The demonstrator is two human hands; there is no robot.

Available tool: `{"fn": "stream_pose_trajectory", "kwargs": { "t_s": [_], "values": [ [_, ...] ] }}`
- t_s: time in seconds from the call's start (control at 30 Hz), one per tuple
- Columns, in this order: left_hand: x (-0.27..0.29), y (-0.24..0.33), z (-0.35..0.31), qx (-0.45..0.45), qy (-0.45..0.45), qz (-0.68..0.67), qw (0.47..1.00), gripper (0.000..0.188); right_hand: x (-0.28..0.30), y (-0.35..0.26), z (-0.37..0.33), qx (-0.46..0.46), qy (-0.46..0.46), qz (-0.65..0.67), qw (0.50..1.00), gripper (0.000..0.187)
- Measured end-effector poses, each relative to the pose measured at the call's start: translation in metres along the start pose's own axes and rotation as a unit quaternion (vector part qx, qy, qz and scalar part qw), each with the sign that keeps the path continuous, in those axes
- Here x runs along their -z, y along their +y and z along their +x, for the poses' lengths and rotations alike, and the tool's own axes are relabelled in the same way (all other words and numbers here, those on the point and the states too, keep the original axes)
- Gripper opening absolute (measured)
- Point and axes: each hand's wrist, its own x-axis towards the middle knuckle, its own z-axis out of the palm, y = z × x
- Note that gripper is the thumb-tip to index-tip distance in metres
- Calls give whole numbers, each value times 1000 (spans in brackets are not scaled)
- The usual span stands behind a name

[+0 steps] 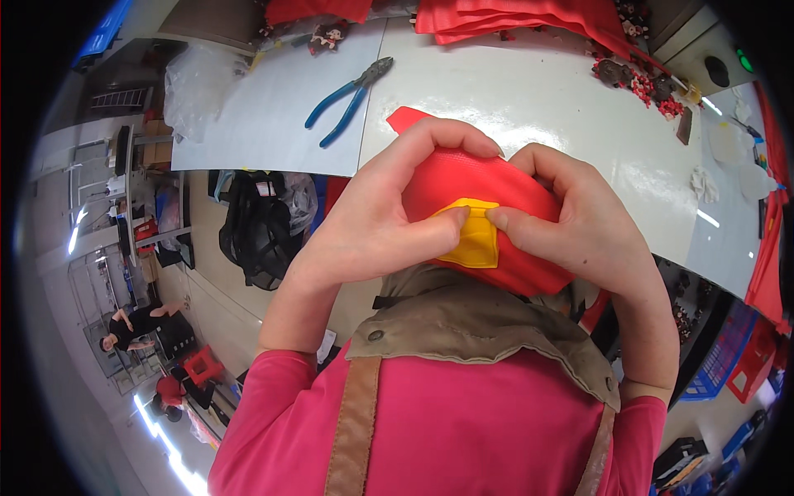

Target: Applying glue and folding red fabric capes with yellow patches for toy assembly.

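Both hands hold a red, soft-looking sheet-like piece (pixel 471 175) in front of my apron, just off the table's near edge. A yellow pocket-shaped patch (pixel 478 246) lies on its face. My left hand (pixel 389 207) is curled round the red piece, its thumb pressing the patch's upper edge. From the other side my right hand (pixel 571 207) grips the red piece, with its thumb against the patch's right upper corner. The fingers behind the red piece are partly hidden. Part of the red piece sticks out beyond my left knuckles over the table.
Blue-handled pliers (pixel 349 103) lie on the white table (pixel 273 107). Stacked red sheets (pixel 521 21) are at the far edge, with small dark-and-red figures (pixel 637 83) nearby. A clear plastic bag (pixel 198 87) sits far left. A black bag (pixel 260 223) is below the table. Other people (pixel 132 326) are in the distance.
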Motion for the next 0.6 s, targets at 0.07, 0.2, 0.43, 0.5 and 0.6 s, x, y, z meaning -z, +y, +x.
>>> {"fn": "stream_pose_trajectory", "kwargs": {
  "t_s": [0.07, 0.2, 0.43, 0.5, 0.6],
  "values": [
    [-2, 0, -1, 3, 1, -1, 1000, 47, -1, 1, -2, -5, 0, 6, 1000, 21],
    [-4, -1, -4, 7, -3, 10, 1000, 47, -5, 2, -6, -6, 0, 8, 1000, 20],
    [-7, -3, -5, -9, -23, 26, 999, 45, -11, 11, -14, -10, 7, 41, 999, 19],
    [-8, -3, -7, -10, -25, 29, 999, 45, -13, 12, -17, -10, 9, 49, 999, 19],
    [-8, -1, -13, -11, -25, 33, 999, 45, -15, 12, -20, 3, 5, 55, 998, 19]
  ]
}}
